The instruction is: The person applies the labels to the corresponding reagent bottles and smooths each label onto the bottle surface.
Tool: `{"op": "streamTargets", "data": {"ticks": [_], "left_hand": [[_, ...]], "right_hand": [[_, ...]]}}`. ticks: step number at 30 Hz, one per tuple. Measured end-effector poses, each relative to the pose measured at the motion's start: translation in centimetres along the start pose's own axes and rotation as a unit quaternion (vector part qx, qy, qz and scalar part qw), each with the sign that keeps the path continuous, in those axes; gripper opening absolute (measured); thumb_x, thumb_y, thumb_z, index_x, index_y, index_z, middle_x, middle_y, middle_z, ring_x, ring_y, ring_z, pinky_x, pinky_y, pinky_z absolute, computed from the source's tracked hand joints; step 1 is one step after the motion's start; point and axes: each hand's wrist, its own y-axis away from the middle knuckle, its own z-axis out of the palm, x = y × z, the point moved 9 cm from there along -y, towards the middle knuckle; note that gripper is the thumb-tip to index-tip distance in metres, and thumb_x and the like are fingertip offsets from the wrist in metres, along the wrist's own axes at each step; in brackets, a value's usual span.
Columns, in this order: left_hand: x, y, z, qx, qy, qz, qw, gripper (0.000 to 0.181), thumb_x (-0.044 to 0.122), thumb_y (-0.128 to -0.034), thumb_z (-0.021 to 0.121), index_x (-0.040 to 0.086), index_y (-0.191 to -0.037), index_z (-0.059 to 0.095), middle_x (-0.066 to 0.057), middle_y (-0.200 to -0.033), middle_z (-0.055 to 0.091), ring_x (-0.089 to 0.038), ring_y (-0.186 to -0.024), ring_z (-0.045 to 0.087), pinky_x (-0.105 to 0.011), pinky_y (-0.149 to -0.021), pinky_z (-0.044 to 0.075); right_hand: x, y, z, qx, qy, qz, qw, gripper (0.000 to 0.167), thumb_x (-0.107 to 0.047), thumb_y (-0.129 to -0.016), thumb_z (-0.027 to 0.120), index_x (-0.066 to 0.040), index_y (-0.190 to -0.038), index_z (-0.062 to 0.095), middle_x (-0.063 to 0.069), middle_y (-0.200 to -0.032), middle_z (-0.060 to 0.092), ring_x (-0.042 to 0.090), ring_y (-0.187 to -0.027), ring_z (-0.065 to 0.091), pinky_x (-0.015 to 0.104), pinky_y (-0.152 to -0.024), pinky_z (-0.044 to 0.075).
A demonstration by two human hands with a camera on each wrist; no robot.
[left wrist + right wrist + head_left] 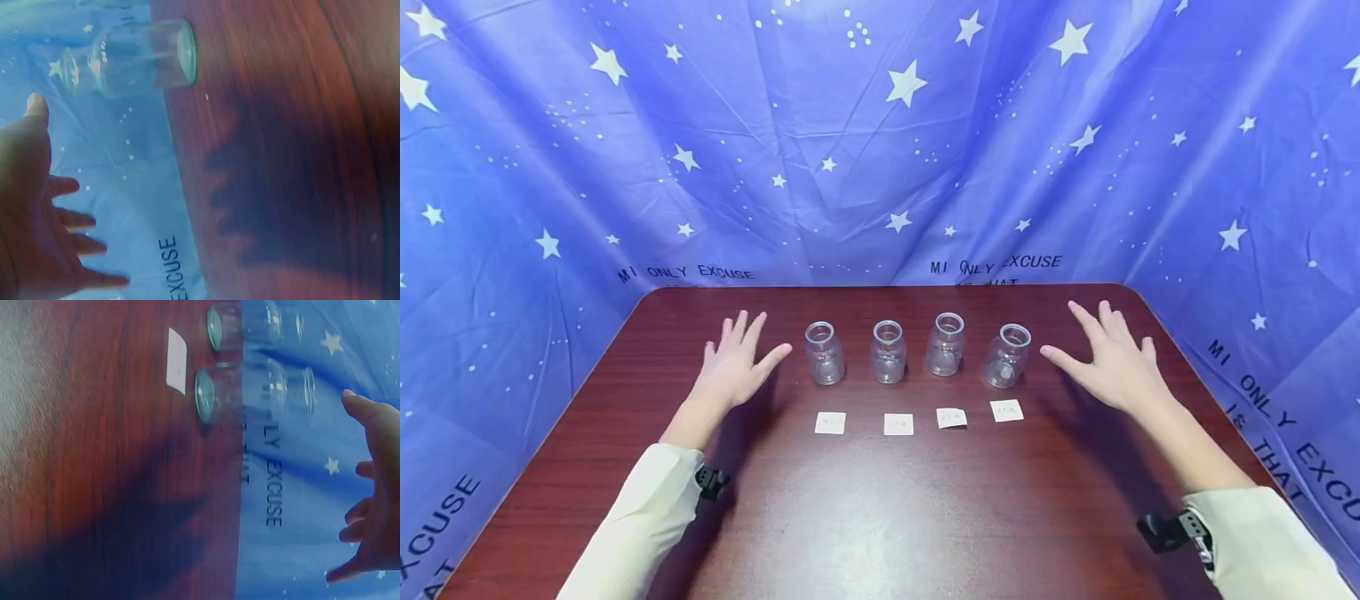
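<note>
Several clear glass jars without lids stand upright in a row on the table: a leftmost jar (826,358), a second jar (888,357), a third jar (945,348) and a rightmost jar (1006,360). My left hand (733,367) hovers left of the leftmost jar, fingers spread and holding nothing. To the right of the rightmost jar, my right hand (1112,358) is raised over the table with its fingers also spread. The left wrist view shows one jar (147,59) apart from the thumb. Two jars, the nearer one (250,395) included, appear in the right wrist view.
In front of the jars lie small white paper slips with faint writing: one slip (831,423) at left, others (898,425), (952,417) and a rightmost slip (1007,411). The dark red wooden table (880,517) meets a blue star-patterned curtain (850,125) behind and at both sides.
</note>
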Motion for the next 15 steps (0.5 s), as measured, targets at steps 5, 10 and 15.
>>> {"op": "streamTargets", "data": {"ticks": [5, 10, 15], "left_hand": [[2.0, 0.5, -0.2, 0.019, 0.077, 0.065, 0.9947, 0.071, 0.054, -0.0904, 0.050, 0.004, -0.139, 0.039, -0.021, -0.141, 0.043, -0.038, -0.131, 0.039, -0.056, -0.104, 0.033], [3.6, 1.3, -0.2, 0.023, 0.144, 0.101, 0.9841, 0.055, 0.041, -0.0843, 0.066, 0.004, -0.123, 0.056, -0.014, -0.122, 0.060, -0.029, -0.114, 0.056, -0.045, -0.096, 0.044], [4.9, 1.9, 0.3, -0.002, 0.206, 0.122, 0.9709, 0.043, 0.027, -0.0800, 0.074, 0.001, -0.112, 0.061, -0.014, -0.106, 0.066, -0.025, -0.096, 0.063, -0.038, -0.081, 0.052]], "right_hand": [[-2.5, 0.4, -0.2, 0.040, -0.025, -0.044, 0.9979, 0.077, -0.057, -0.085, 0.055, -0.010, -0.143, 0.035, 0.030, -0.145, 0.031, 0.049, -0.130, 0.033, 0.072, -0.091, 0.029], [-4.9, 0.9, 0.1, 0.071, -0.053, -0.074, 0.9933, 0.063, -0.047, -0.084, 0.062, -0.008, -0.132, 0.049, 0.022, -0.133, 0.050, 0.042, -0.123, 0.045, 0.063, -0.091, 0.037], [-7.1, 1.4, 0.8, 0.081, -0.077, -0.098, 0.9888, 0.051, -0.040, -0.083, 0.067, -0.009, -0.123, 0.057, 0.016, -0.114, 0.062, 0.032, -0.104, 0.058, 0.052, -0.082, 0.046]]}}
